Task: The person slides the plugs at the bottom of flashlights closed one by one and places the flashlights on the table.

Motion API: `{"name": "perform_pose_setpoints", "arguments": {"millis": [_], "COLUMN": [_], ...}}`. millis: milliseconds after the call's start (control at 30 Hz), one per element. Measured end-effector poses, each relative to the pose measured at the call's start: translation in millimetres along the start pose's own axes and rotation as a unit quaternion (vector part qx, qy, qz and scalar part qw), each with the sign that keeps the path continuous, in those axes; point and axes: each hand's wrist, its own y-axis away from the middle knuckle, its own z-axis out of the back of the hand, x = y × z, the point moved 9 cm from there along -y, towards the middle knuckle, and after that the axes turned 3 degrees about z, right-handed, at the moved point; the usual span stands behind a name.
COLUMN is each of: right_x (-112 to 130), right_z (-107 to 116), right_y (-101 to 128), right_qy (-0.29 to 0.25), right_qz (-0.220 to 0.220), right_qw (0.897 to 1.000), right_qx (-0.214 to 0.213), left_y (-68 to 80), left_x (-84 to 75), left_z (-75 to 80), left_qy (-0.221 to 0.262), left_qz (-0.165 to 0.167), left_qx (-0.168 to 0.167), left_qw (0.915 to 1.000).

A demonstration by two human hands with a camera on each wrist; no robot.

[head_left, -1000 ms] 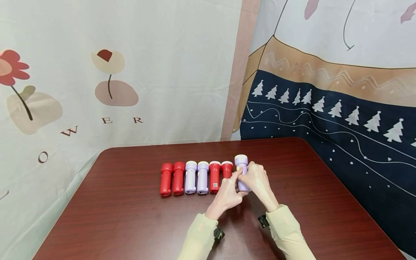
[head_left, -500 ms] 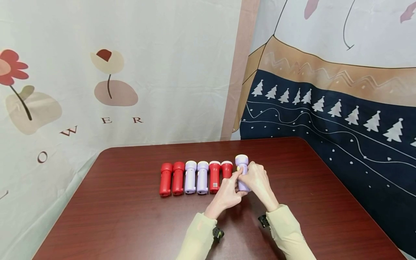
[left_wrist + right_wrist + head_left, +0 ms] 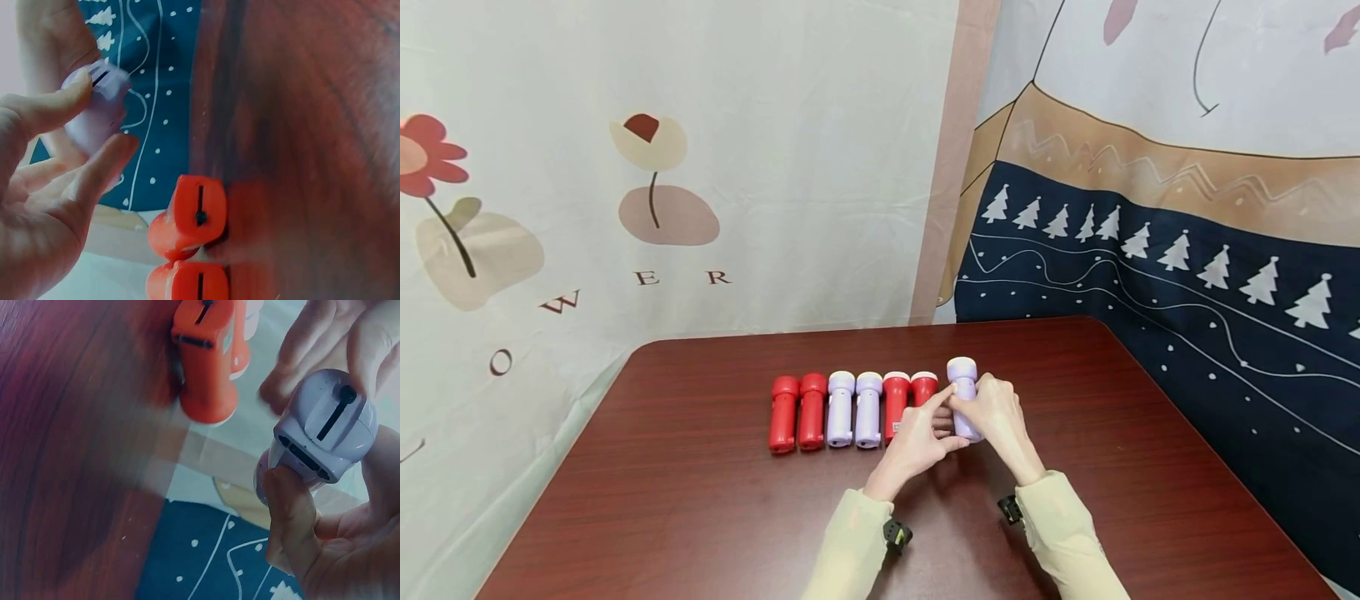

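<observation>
A lavender flashlight [image 3: 962, 375] with a pale head stands out at the right end of a row, its head pointing away. My right hand [image 3: 1000, 412] grips it by the body from the right, with the thumb across it. On its left side is my left hand [image 3: 919, 437], its index finger and thumb spread apart close around the flashlight. In the right wrist view, the end of the flashlight [image 3: 340, 428] shows a slot and a black loop. The left wrist view shows the left thumb [image 3: 78, 97] at that end.
Left of the hands, two red flashlights [image 3: 797, 414], two lavender flashlights [image 3: 853, 412] and two more red flashlights [image 3: 896, 396] lie side by side. My left hand partly covers the nearest ones. The brown table [image 3: 700, 500] ends at hanging printed cloths [image 3: 820, 167].
My left hand has shifted slightly left, with its fingers spreading away from the lavender flashlight. The flashlight has moved slightly right in my right hand. The row has stayed put.
</observation>
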Motion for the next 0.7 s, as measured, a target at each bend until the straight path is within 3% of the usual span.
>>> {"name": "perform_pose_setpoints", "arguments": {"millis": [67,133,200,267,367,533,700], "right_x": [-5,-10,-14,-17,-21,-25,-28], "right_z": [1,1,0,-2,-5,-11,-18], "right_y": [-2,-4,-6,-7,-8,-10,-13], "right_qy": [0.001,0.000,-0.001,-0.002,-0.002,0.001,0.007], "right_qz": [-0.011,-0.021,-0.029,-0.033,-0.035,-0.039,-0.044], "right_qw": [1.000,1.000,1.000,0.999,0.999,0.999,0.999], "right_qx": [-0.001,0.003,0.008,0.011,0.013,0.014,0.019], "left_y": [-1.3,-1.3,-0.5,0.5,-0.6,-3.5,-2.1], "left_x": [0.6,1.2,1.1,0.7,3.8,12.6,12.1], "left_z": [10.2,21.4,29.6,33.2,30.2,21.4,17.3], "left_qy": [-0.023,-0.082,-0.155,-0.232,-0.306,-0.348,-0.387], "left_qz": [0.001,0.006,0.013,0.021,0.035,0.055,0.048], "left_qx": [-0.038,-0.087,-0.129,-0.155,-0.156,-0.148,-0.170], "left_qw": [0.9990,0.9928,0.9794,0.9601,0.9384,0.9241,0.9050]}}
